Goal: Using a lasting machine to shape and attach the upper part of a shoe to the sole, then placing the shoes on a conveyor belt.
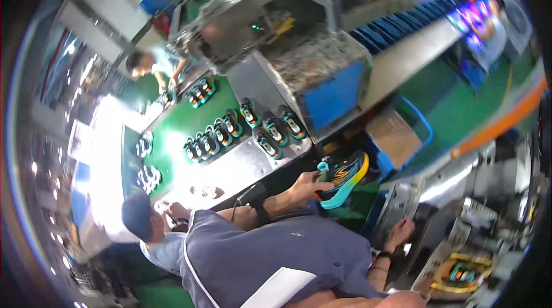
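Note:
My left hand (303,188) grips a sneaker (345,178) by its heel end. The shoe has a dark, orange-patterned upper and a sole fading from turquoise to yellow; it is held in the air, off the bench. A black band circles my left wrist. Lower right, my right hand (399,231) is beside a grey metal machine part (398,204), its fingers curled. Whatever those fingers hold, if anything, is hidden. Several matching sneakers (268,142) stand on the metal end of the bench, left of the held shoe.
More shoes stand in rows on the green conveyor (172,135). One co-worker (138,222) is close at my left; another (152,66) handles a shoe farther off. A blue-framed stool (394,138) stands ahead right. Machinery holds a yellow-edged fixture (460,273) at lower right.

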{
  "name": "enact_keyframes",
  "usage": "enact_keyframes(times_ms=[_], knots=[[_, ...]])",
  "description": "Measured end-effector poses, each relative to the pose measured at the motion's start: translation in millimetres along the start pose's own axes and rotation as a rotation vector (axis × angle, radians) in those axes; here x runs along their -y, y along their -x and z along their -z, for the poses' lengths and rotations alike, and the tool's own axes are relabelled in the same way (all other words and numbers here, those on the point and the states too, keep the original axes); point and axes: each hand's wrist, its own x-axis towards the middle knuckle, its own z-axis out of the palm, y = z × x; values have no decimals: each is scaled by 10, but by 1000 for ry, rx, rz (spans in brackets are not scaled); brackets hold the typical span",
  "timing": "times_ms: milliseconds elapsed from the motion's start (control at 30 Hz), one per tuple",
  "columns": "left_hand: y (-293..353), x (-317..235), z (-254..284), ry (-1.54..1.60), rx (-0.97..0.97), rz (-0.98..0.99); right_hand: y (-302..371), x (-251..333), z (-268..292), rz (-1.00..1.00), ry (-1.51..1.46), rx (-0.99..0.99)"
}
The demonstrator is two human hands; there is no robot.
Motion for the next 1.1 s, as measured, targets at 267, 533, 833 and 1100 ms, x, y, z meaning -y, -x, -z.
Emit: enact_keyframes(times_ms=[267,533,833,1100], knots=[[101,145,1661,629,-463,-128,-1979,2043,693,161,-266,-249],[-1036,69,4304,636,-800,-406,-3713,6572,1038,1177,-96,-307],[-2867,24,7140,379,-1147,-129,-4250,10490,-503,1851,196,-107],[-3687,-192,8127,-262,-1428,61,-4283,12040,-1743,2123,496,-335]])
